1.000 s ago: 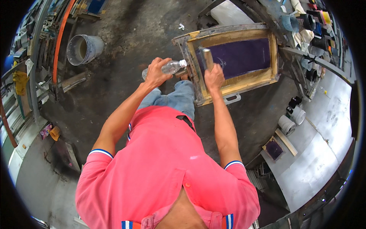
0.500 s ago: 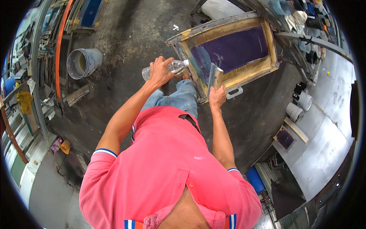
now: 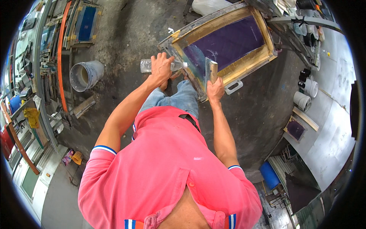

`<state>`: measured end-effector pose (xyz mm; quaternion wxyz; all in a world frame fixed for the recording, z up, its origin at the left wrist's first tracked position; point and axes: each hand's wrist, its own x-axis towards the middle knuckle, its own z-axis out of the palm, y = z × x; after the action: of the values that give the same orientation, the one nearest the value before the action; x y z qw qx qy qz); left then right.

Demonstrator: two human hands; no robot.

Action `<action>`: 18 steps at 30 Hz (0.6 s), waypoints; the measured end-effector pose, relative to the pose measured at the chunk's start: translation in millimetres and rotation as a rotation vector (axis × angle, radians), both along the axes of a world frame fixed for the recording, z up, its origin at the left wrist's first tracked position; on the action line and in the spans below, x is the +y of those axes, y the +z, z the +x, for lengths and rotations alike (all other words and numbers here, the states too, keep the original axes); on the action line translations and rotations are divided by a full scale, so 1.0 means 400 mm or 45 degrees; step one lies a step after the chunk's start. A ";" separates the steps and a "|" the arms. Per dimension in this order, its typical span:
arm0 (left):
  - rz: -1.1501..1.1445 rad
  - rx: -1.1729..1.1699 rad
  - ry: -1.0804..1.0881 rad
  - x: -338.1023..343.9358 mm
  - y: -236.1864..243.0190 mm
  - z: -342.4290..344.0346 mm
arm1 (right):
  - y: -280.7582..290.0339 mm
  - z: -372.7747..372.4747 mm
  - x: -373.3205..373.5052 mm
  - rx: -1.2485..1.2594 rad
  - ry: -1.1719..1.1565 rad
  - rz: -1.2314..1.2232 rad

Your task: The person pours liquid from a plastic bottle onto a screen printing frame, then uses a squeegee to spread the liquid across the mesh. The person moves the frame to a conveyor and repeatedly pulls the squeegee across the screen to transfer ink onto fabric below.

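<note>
While the L hand [image 3: 161,68] is wrapped round a clear bottle [image 3: 146,65] held sideways, white end twd the wood-framed screen [image 3: 249,65], the R hand [image 3: 215,89] is clenched on a flat tool [image 3: 212,71] by the screen's near edge. Can't tell from here if tool & screen touch.

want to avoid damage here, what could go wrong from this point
The clear bottle lies sideways in the left hand, neck toward the purple framed screen; if poorly sealed, any contents might drip on it.

The flat tool in the right hand overlaps the screen's near edge in this view, so a slip might scratch it.
</note>
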<state>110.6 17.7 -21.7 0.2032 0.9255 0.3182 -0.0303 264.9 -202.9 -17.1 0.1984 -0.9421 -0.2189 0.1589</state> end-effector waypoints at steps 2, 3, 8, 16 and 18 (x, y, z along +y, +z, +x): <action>0.034 0.007 -0.005 0.002 -0.007 -0.001 | -0.001 0.006 -0.001 -0.007 0.005 -0.018; 0.051 0.026 -0.004 0.004 -0.008 0.001 | -0.005 0.008 -0.002 -0.014 0.010 -0.021; 0.060 0.127 -0.006 0.021 0.001 0.007 | -0.018 0.008 0.001 -0.020 0.033 -0.118; -0.088 0.118 0.073 0.048 0.033 -0.013 | -0.047 -0.001 0.054 -0.048 0.065 -0.065; -0.175 0.052 0.157 0.048 0.040 -0.029 | -0.057 0.000 0.099 -0.083 0.143 -0.009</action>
<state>98.8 36.8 -5.5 0.2612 0.8873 0.3757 -0.0583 264.9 -163.5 -40.1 0.1788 -0.9336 -0.2773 0.1399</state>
